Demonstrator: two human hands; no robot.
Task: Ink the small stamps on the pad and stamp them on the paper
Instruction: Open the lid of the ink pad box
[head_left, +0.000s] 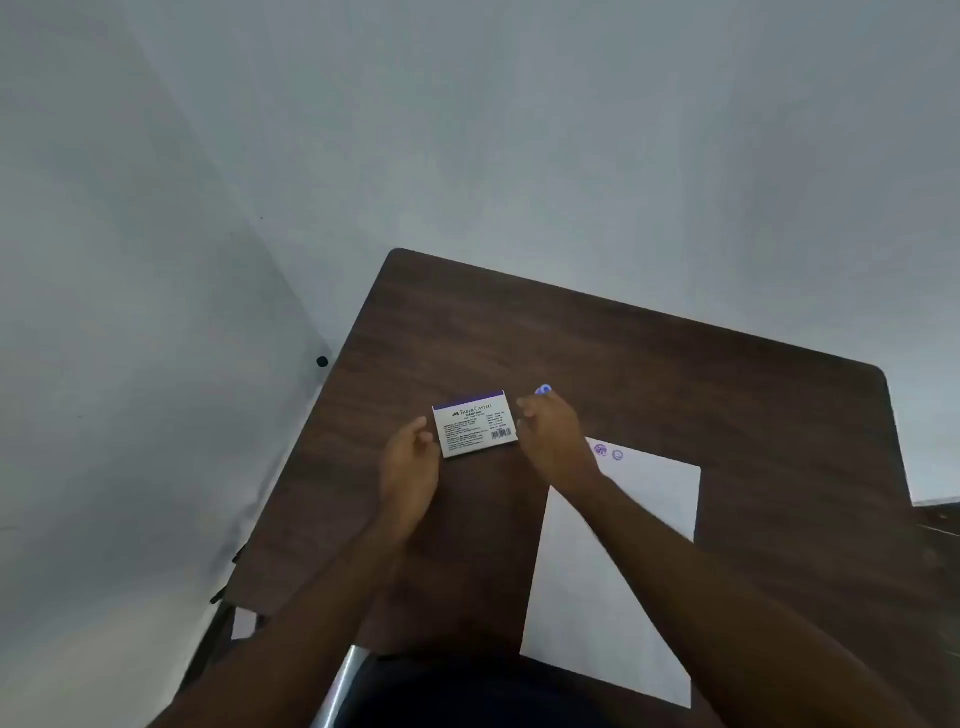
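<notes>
The stamp pad (475, 423), a closed white box with a purple band and printed text, lies on the dark brown table (675, 374). My left hand (410, 462) is just left of the pad, fingers curled near its edge. My right hand (550, 431) is at the pad's right side, fingers apart; whether either hand touches the pad I cannot tell. A small blue-white stamp (544, 389) shows just beyond my right hand. The white paper (623, 561) lies to the right, with two purple stamp marks (608, 452) near its far edge.
A grey wall rises behind and left of the table. The table's left edge runs close to my left hand. A metal chair frame (337, 686) shows at the bottom. Another dark surface (935, 525) sits at the right edge.
</notes>
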